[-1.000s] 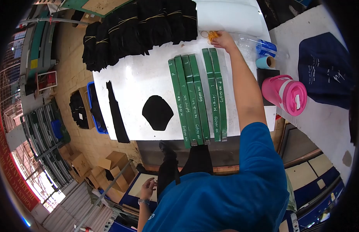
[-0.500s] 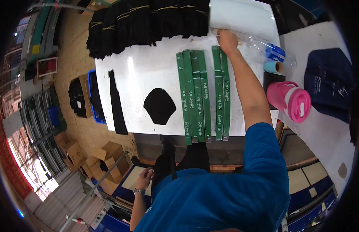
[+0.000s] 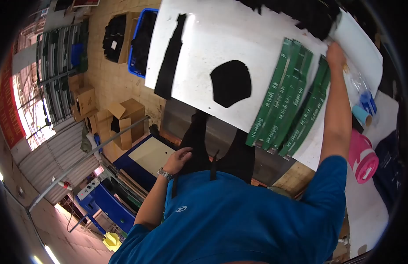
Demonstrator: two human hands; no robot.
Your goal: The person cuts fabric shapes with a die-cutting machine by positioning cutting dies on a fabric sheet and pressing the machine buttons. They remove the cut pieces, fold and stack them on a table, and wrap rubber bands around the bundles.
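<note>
My right hand (image 3: 336, 56) reaches to the far right part of the white table (image 3: 199, 53), its fingers curled down by the upper ends of the green strips (image 3: 316, 105). What it pinches, if anything, is hidden. More long green strips (image 3: 281, 94) with white handwriting lie just to the left. A black rounded fabric piece (image 3: 231, 83) lies flat mid-table, and a long narrow black fabric piece (image 3: 171, 57) lies near the left edge. My left hand (image 3: 177, 161), wearing a metal watch, hangs beside my thigh with fingers loosely extended and nothing in it.
Black bundles (image 3: 314, 15) lie along the table's far side. At right are a clear plastic bottle (image 3: 362, 92), a blue roll (image 3: 361, 115) and a pink tumbler (image 3: 362, 158). A blue crate (image 3: 133, 66) and cardboard boxes (image 3: 125, 112) stand at left.
The view has turned and shifted, so the table now appears tilted and farther up and right. My right hand stays near the strips' upper ends. My left hand has come nearer my thigh, its fingers less curled.
</note>
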